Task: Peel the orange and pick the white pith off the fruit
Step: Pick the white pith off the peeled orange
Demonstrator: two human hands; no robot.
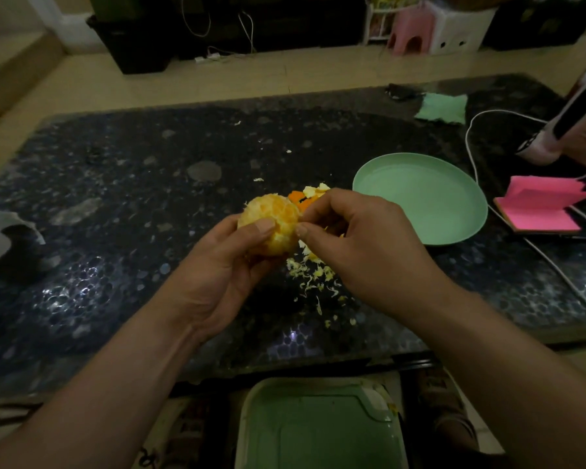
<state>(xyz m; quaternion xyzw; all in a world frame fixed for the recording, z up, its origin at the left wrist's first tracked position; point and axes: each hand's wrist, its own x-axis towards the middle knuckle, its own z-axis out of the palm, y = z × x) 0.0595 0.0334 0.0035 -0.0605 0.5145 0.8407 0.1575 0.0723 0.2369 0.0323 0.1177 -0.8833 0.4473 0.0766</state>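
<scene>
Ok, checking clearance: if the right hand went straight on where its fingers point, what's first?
The peeled orange held by the left hand; the right hand looks almost on it, though depth is unclear.

Left hand point(217, 265) and right hand point(362, 245) bare; forearms bare up to the frame edge; short, plain nails on the thumbs.

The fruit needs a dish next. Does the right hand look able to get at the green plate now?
Probably yes: the green plate lies just beside the right hand, nothing between them, though it is pinching at the orange.
</scene>
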